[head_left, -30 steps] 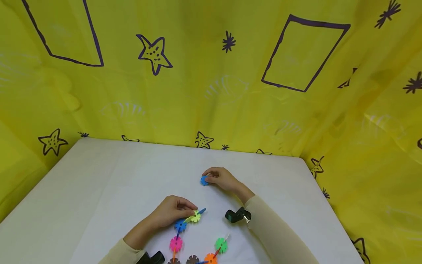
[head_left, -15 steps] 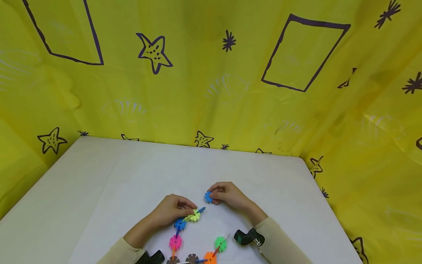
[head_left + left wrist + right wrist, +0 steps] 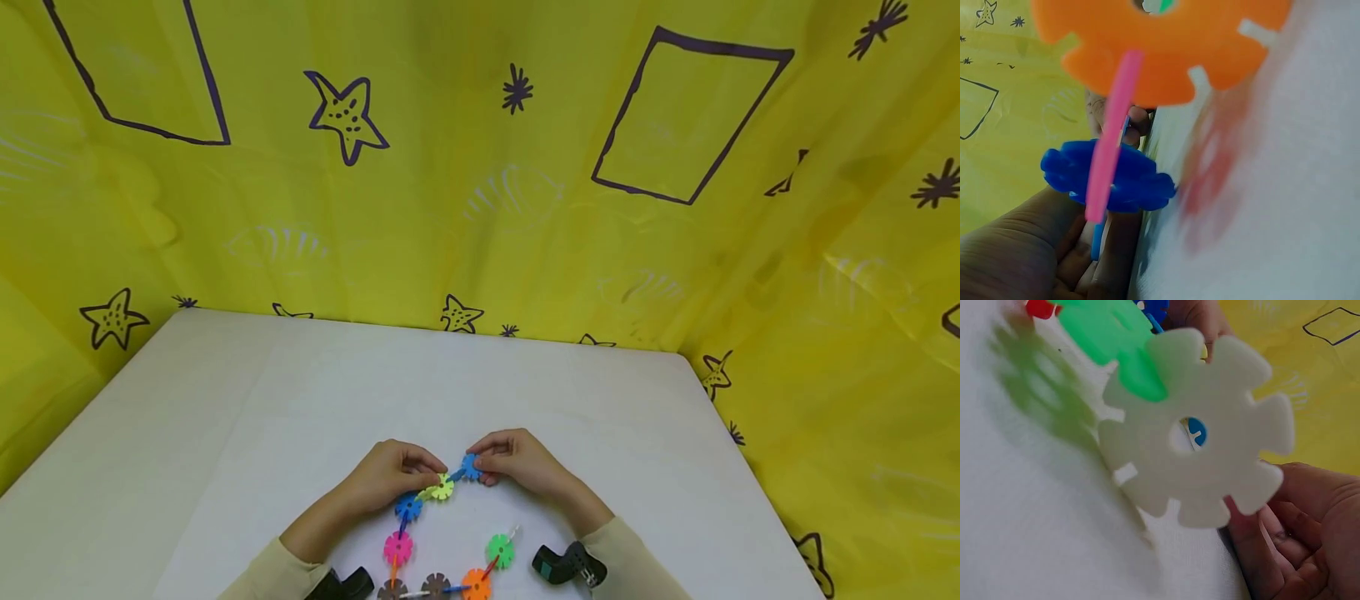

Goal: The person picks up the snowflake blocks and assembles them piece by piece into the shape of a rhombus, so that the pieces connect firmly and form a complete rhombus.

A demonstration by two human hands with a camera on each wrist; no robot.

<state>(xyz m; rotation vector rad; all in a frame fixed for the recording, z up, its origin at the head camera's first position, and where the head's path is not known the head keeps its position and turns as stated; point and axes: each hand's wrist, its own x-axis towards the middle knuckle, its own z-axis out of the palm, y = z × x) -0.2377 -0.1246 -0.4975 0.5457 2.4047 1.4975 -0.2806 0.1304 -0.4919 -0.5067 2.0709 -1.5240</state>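
My left hand (image 3: 393, 477) pinches a pale yellow notched plastic disc (image 3: 444, 487), part of a curved chain of interlocking discs. A blue disc seen edge-on (image 3: 456, 475) sticks out from its right side. My right hand (image 3: 525, 461) pinches a light blue notched disc (image 3: 471, 467), whose edge meets that edge-on disc. Down the left of the chain come a darker blue disc (image 3: 408, 507) and a pink one (image 3: 398, 547). In the left wrist view an orange disc (image 3: 1160, 62) looms close. In the right wrist view a white disc (image 3: 1210, 475) partly covers my right hand.
Along the bottom the chain runs through brown discs (image 3: 436, 586) and an orange disc (image 3: 477, 585), then up to a green disc (image 3: 500, 550) with a white one at its end. A white-covered table (image 3: 315, 392) meets a yellow patterned curtain (image 3: 450, 208) behind.
My right hand has come down toward the chain, bringing the light blue disc against the edge-on blue one. The left hand has stayed on the yellow disc.
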